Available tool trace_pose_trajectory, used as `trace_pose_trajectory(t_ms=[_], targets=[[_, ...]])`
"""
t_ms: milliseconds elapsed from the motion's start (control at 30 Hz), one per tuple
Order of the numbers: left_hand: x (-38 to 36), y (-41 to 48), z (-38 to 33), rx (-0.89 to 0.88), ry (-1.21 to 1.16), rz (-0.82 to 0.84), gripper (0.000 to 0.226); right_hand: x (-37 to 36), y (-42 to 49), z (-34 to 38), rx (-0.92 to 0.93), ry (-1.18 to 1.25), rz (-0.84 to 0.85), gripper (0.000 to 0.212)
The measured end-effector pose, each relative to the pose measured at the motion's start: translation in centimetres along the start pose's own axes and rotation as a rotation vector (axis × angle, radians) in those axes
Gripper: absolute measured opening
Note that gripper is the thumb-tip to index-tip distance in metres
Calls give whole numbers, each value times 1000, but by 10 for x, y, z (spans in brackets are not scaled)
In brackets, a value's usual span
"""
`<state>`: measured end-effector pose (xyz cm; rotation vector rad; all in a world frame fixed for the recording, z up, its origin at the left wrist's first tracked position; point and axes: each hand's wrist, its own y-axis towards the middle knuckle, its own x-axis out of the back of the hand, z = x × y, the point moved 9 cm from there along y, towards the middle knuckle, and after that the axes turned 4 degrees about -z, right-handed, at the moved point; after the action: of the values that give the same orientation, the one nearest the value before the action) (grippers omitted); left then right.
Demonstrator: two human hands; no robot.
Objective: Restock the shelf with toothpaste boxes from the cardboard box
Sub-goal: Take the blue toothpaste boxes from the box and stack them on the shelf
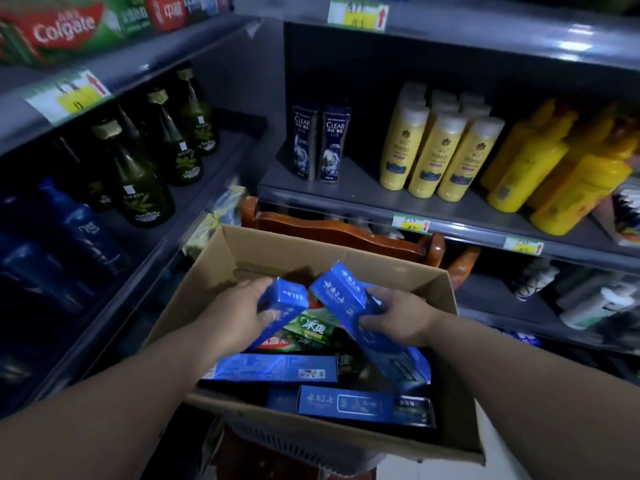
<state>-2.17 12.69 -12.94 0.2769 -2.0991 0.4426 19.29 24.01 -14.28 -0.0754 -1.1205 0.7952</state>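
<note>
An open cardboard box [263,251] sits low in front of me, holding several toothpaste boxes, blue ones [277,367] lying flat and green ones [311,329] beneath. My left hand [239,311] grips one blue toothpaste box [287,299], tilted up over the carton. My right hand [398,318] grips another blue toothpaste box [341,289] by its middle, its far end raised. Colgate toothpaste boxes [65,27] lie on the top left shelf.
Dark green bottles [145,188] and blue bottles [83,230] fill the left shelf. The right shelf carries two Clear shampoo bottles [322,143] and yellow bottles [436,157]. A wooden chair back [339,233] stands behind the carton. Price tags hang on the shelf edges.
</note>
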Motion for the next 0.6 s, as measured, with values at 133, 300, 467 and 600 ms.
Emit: trace_pose_trajectory(t_ms=[133,300,467,600], targets=[[46,-8,-7,48,-349,-138,59,25,-5,31,83,232,-31,30],[103,-46,-17,59,-656,-417,24,54,-27,64,204,412,-22,20],[134,-112,-39,54,-850,-598,26,70,-59,92,355,479,-20,26],[139,-170,-41,125,-864,-731,29,78,-100,114,506,456,-2,27]])
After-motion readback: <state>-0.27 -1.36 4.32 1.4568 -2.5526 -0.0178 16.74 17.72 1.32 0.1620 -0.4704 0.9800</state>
